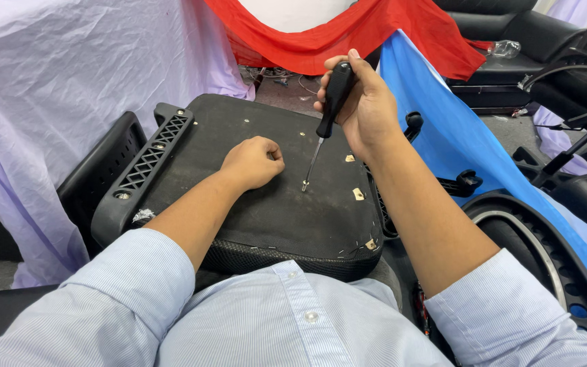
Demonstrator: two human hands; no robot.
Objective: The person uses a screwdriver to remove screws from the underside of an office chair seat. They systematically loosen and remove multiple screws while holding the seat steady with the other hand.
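Note:
An upturned black chair seat (253, 211) lies across my lap, its flat underside facing up. My right hand (365, 109) grips the black handle of a screwdriver (333, 102), whose metal shaft slants down to a small screw (305, 184) standing on the underside. My left hand (253, 162) rests as a closed fist on the seat just left of the screw, holding nothing that I can see. A black armrest bracket (145, 166) with a lattice pattern is fixed along the seat's left edge.
Lilac cloth (56, 81) hangs at the left, red cloth (348, 34) at the back, blue cloth (470, 143) at the right. Black chair parts (545, 238) lie at my right, and more dark chairs (511, 41) stand behind. Small tan tabs dot the seat.

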